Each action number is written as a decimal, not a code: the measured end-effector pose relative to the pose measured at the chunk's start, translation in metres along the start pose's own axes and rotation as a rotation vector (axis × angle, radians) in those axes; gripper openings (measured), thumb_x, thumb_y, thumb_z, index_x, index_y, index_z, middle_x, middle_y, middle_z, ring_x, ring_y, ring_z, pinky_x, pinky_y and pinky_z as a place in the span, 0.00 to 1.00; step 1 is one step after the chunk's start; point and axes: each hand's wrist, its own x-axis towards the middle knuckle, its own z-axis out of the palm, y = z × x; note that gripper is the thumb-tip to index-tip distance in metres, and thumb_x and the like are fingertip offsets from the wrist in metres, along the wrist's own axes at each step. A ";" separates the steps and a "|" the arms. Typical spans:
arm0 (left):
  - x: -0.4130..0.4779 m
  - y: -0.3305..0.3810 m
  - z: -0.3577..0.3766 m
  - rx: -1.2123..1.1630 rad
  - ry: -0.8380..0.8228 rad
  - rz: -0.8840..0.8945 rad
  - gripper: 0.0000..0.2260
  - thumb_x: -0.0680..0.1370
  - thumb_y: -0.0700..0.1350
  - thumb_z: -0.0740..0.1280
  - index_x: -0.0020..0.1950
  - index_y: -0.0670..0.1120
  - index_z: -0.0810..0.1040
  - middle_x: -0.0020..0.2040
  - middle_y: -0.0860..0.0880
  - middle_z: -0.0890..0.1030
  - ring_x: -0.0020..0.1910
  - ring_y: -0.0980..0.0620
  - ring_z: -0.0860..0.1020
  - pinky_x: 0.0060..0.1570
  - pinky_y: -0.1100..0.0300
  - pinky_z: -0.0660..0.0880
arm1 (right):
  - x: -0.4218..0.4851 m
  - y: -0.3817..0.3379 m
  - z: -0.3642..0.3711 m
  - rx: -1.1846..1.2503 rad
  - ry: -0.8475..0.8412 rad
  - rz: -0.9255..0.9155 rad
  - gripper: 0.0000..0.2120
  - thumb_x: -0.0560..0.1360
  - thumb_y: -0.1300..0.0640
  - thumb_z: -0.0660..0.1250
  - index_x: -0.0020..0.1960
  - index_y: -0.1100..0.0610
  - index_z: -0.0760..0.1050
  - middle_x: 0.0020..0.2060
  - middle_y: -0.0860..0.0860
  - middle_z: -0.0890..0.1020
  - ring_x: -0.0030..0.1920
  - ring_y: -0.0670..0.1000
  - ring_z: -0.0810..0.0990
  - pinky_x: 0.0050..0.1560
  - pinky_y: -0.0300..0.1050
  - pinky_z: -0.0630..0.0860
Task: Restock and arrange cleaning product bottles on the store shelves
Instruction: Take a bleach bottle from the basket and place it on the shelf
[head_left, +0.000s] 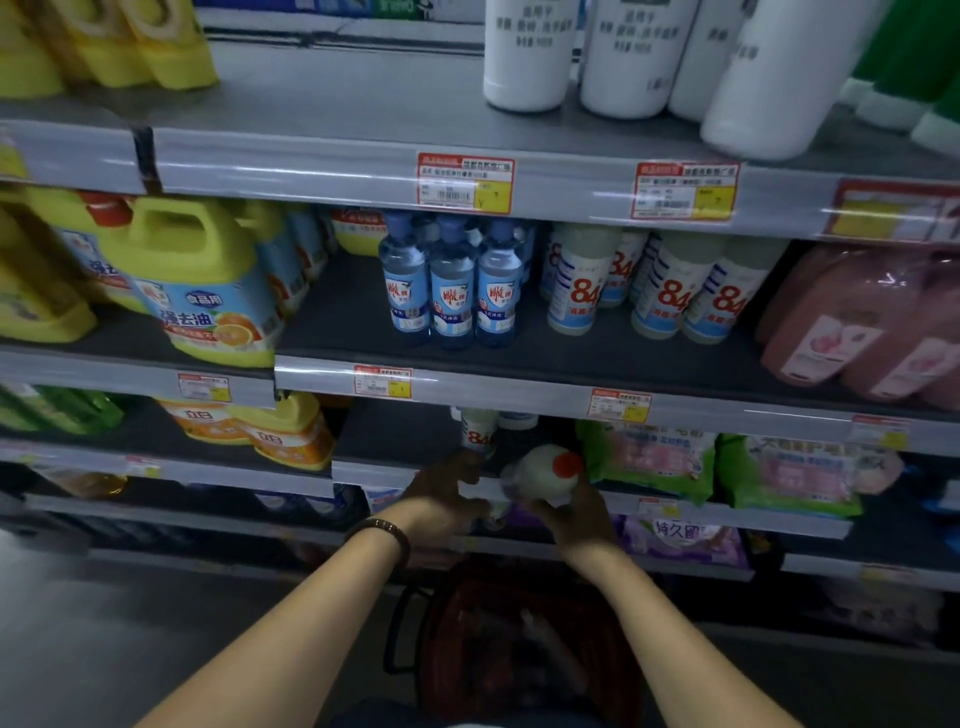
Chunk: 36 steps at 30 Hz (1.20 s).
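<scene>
My right hand (569, 512) grips a white bottle with a red cap (545, 475), tilted toward me in front of the third shelf (374, 470). My left hand (444, 499) is beside it at the shelf edge, fingers curled near the bottle's base; whether it holds anything is unclear. Just behind my left hand a white "84" bottle (478, 431) stands upright on that shelf. One shelf up stand several more "84" bottles (670, 291) and three blue clear bottles (452, 283).
A red basket (524, 639) holding dim items sits on the floor below my arms. Green pouches (649, 462) lie right of the held bottle. Yellow jugs (192, 280) fill the left, pink bottles (857, 332) the right, tall white bottles (623, 57) the top shelf.
</scene>
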 end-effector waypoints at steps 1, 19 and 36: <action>-0.001 0.005 -0.001 -0.005 -0.003 0.032 0.33 0.77 0.48 0.79 0.80 0.52 0.70 0.72 0.53 0.77 0.70 0.51 0.77 0.69 0.55 0.76 | -0.006 -0.003 -0.006 -0.003 -0.013 0.005 0.26 0.76 0.54 0.80 0.70 0.49 0.74 0.62 0.46 0.82 0.67 0.52 0.79 0.65 0.46 0.74; -0.017 0.111 0.015 -0.224 0.383 0.485 0.25 0.72 0.55 0.82 0.66 0.56 0.80 0.60 0.59 0.84 0.59 0.66 0.81 0.58 0.66 0.79 | -0.019 -0.106 -0.075 0.083 0.095 -0.248 0.28 0.74 0.60 0.82 0.67 0.42 0.75 0.57 0.36 0.87 0.59 0.40 0.86 0.57 0.37 0.82; -0.008 0.165 -0.019 -0.287 0.396 0.482 0.20 0.76 0.49 0.80 0.64 0.55 0.77 0.52 0.59 0.86 0.52 0.69 0.83 0.46 0.71 0.78 | 0.005 -0.162 -0.106 -0.023 0.120 -0.279 0.17 0.78 0.50 0.78 0.62 0.37 0.77 0.54 0.41 0.88 0.55 0.43 0.87 0.60 0.55 0.85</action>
